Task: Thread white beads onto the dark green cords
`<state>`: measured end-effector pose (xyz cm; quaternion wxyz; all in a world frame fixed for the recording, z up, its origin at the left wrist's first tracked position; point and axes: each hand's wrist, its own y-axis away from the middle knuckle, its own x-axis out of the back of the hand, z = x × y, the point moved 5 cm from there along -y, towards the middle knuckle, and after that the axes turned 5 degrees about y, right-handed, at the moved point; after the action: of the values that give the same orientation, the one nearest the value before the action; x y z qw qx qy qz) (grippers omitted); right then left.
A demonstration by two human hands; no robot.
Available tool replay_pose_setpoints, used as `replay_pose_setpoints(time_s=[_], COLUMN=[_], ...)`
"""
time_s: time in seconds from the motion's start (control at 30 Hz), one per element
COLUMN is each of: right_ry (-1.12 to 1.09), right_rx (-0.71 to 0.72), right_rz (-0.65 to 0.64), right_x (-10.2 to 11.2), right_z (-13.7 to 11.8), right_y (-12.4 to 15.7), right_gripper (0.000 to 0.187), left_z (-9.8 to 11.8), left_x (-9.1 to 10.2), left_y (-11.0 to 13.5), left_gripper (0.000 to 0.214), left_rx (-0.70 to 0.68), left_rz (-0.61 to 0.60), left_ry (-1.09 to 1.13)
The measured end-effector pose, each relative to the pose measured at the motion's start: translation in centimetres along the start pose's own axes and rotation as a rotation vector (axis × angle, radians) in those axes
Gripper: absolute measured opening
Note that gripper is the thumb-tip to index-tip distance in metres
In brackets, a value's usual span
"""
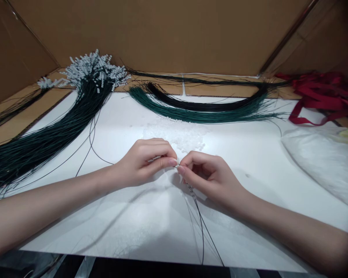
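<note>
My left hand and my right hand meet at the middle of a white table top, fingertips almost touching. The left hand's fingers are pinched together on a small white bead. The right hand pinches a thin dark wire that runs from its fingertips down toward the near edge. A few small beads sit on the wire just below the right thumb. Right behind the hands lies a loose pile of clear white beads.
A thick bundle of dark green wires tipped with white beads lies at the left. A curved bundle of bare green and black wires lies at the back. Red ribbon and a white plastic bag are at the right. Brown cardboard walls enclose the space.
</note>
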<state>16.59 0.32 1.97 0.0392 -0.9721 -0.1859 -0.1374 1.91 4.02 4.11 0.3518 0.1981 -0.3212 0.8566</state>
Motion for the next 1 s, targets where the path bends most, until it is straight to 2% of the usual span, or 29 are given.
replay_pose_setpoints(time_s=[0.4,0.67,1.0], right_ry=[-0.004,-0.016,-0.037], right_rx=[-0.014,-0.014,-0.012], right_rz=[0.005,0.029,0.030], right_x=[-0.03,0.07,0.12], right_z=[-0.12,0.00,0.28], right_y=[0.03,-0.04,0.16], right_gripper=[0.019,0.020,0.020], left_z=[0.23,-0.22,-0.51], left_x=[-0.14,0.08,0.19], left_y=[0.06,0.38,0.21], left_gripper=[0.014,0.016,0.017], left_rx=[-0.020,0.096,0.178], left_rz=[0.007,0.031,0.057], left_ry=[-0.030,0.050,0.139])
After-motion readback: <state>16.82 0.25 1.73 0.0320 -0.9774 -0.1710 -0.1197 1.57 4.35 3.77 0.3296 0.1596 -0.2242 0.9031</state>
